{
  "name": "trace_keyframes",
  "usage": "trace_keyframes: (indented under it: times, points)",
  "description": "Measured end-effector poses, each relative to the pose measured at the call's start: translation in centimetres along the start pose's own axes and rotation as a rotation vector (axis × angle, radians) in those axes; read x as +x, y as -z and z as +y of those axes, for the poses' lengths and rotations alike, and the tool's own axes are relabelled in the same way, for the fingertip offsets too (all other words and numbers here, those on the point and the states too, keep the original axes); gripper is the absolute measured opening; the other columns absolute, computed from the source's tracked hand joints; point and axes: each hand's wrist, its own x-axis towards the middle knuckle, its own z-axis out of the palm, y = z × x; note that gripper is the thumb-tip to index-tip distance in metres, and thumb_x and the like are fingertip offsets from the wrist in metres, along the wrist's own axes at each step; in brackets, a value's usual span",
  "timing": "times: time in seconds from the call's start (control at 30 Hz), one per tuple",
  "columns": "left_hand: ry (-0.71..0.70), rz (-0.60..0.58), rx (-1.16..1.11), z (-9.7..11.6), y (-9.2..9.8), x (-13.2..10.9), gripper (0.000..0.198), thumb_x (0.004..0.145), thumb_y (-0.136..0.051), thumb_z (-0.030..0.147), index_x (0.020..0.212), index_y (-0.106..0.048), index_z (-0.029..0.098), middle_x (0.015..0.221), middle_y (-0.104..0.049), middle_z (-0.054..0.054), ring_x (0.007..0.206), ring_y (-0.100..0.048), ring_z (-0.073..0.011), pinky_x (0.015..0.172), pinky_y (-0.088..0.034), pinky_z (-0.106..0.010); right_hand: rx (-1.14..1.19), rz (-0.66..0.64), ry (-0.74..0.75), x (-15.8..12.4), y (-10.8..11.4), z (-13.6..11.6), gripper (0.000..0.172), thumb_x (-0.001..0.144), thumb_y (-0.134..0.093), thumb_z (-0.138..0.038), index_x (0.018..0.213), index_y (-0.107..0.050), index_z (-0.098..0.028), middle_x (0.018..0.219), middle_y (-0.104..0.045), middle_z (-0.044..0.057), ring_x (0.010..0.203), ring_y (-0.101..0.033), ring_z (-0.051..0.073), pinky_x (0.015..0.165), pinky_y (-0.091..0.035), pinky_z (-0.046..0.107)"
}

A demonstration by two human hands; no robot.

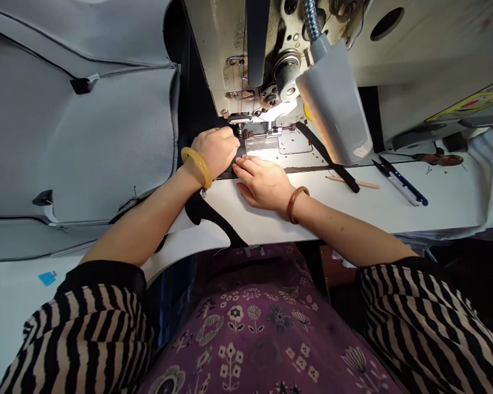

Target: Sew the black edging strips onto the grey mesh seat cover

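Observation:
My left hand (pixel 214 150), with a yellow bangle at the wrist, is closed over black fabric (pixel 194 104) just left of the needle area of a sewing machine (pixel 216 49). My right hand (pixel 263 181) wears a brown bangle. Its fingers are stretched out, with the tips resting at the fabric's edge in front of the presser foot (pixel 240 131). Below the hands, a black strip (pixel 216 216) of the work hangs across the table edge. A large grey padded piece (pixel 119 131) with dark seams lies to the left, beside my left forearm. My left fingertips are mostly hidden.
A grey lamp (pixel 334 104) hangs over the machine bed. Right of my hand lie a black strap (pixel 328 158), a pencil (pixel 367 185), blue-handled thread snips (pixel 402 180) and a brown-handled tool (pixel 439 159). White cloth (pixel 488 175) sits at the far right, a blue scrap (pixel 47 278) at left.

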Motion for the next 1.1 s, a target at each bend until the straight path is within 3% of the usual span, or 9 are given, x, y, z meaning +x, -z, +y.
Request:
trace_keyframes:
  times: [0.13, 0.2, 0.3, 0.4, 0.53, 0.67, 0.8, 1.0, 1.1]
  points:
    - [-0.022, -0.041, 0.002, 0.2, 0.1, -0.1, 0.024, 0.087, -0.045, 0.021, 0.073, -0.065, 0.018, 0.087, -0.064, -0.008, 0.093, -0.057, -0.0229, 0.086, -0.042, -0.036, -0.005, 0.022, -0.007, -0.1, 0.2, 0.0, 0.04, 0.096, -0.039, -0.026, 0.127, -0.053, -0.004, 0.128, -0.056, 0.02, 0.122, -0.049, 0.028, 0.103, -0.044, 0.045]
    - [-0.045, -0.036, 0.024, 0.7, 0.3, -0.3, 0.023, 0.088, -0.046, 0.019, 0.073, -0.063, 0.017, 0.085, -0.063, -0.008, 0.099, -0.055, -0.0249, 0.094, -0.039, -0.041, -0.019, -0.001, -0.022, -0.3, 0.3, 0.0, 0.035, 0.099, -0.034, -0.025, 0.114, -0.062, -0.01, 0.115, -0.063, 0.015, 0.109, -0.056, 0.024, 0.094, -0.049, 0.041]
    - [-0.063, -0.005, 0.047, 1.3, 0.6, -0.8, 0.023, 0.089, -0.045, 0.017, 0.077, -0.065, 0.016, 0.086, -0.064, -0.009, 0.103, -0.055, -0.0267, 0.103, -0.033, -0.049, -0.007, -0.033, 0.063, -0.7, 0.1, 0.2, 0.043, 0.101, -0.024, -0.021, 0.098, -0.066, -0.016, 0.103, -0.067, 0.011, 0.095, -0.06, 0.019, 0.085, -0.053, 0.037]
    - [-0.029, -0.057, 0.073, 1.5, 0.7, -1.2, 0.026, 0.091, -0.042, 0.017, 0.085, -0.067, 0.015, 0.094, -0.065, -0.011, 0.097, -0.059, -0.0266, 0.094, -0.04, -0.045, 0.006, 0.033, 0.165, -0.9, -0.4, 0.7, 0.043, 0.1, -0.023, -0.017, 0.114, -0.064, -0.013, 0.119, -0.064, 0.012, 0.111, -0.058, 0.019, 0.099, -0.05, 0.038]
    - [-0.026, -0.079, 0.09, 1.4, 0.7, -1.4, 0.025, 0.09, -0.043, 0.019, 0.094, -0.067, 0.015, 0.099, -0.064, -0.011, 0.096, -0.059, -0.0264, 0.08, -0.044, -0.037, -0.002, 0.046, 0.056, -0.6, -0.4, 1.4, 0.044, 0.1, -0.023, -0.014, 0.124, -0.06, -0.01, 0.127, -0.061, 0.014, 0.128, -0.05, 0.02, 0.111, -0.041, 0.039]
    - [-0.066, -0.121, 0.206, 1.8, 1.5, -1.6, 0.025, 0.085, -0.045, 0.02, 0.096, -0.067, 0.014, 0.101, -0.063, -0.012, 0.096, -0.059, -0.0266, 0.077, -0.046, -0.036, -0.025, -0.025, 0.005, -0.2, 0.7, 1.9, 0.038, 0.101, -0.028, -0.02, 0.115, -0.063, -0.014, 0.113, -0.065, 0.012, 0.113, -0.057, 0.02, 0.094, -0.049, 0.035]
    - [-0.129, -0.171, 0.226, 1.9, 2.1, -2.0, 0.033, 0.076, -0.056, 0.027, 0.102, -0.066, 0.012, 0.107, -0.061, -0.015, 0.098, -0.058, -0.0312, 0.071, -0.048, -0.038, -0.15, -0.098, 0.089, 0.3, 1.4, 1.8, 0.036, 0.099, -0.029, -0.017, 0.108, -0.064, -0.011, 0.1, -0.066, 0.012, 0.091, -0.059, 0.02, 0.08, -0.048, 0.033]
    - [-0.143, -0.046, 0.137, 0.6, 0.9, -1.9, 0.032, 0.081, -0.041, 0.013, 0.098, -0.069, 0.013, 0.1, -0.062, -0.012, 0.094, -0.059, -0.0248, 0.079, -0.048, -0.035, -0.233, -0.133, 0.049, 1.1, 1.2, 1.0, 0.042, 0.098, -0.021, -0.011, 0.109, -0.062, -0.009, 0.098, -0.065, 0.014, 0.089, -0.055, 0.021, 0.069, -0.043, 0.032]
    - [-0.18, -0.067, 0.135, 0.0, 0.7, -1.6, 0.034, 0.083, -0.038, 0.011, 0.096, -0.069, 0.014, 0.1, -0.064, -0.011, 0.091, -0.059, -0.0244, 0.079, -0.048, -0.036, -0.191, -0.183, -0.009, 1.2, 1.5, 0.5, 0.041, 0.1, -0.022, -0.013, 0.112, -0.061, -0.009, 0.103, -0.064, 0.015, 0.093, -0.054, 0.022, 0.069, -0.043, 0.032]
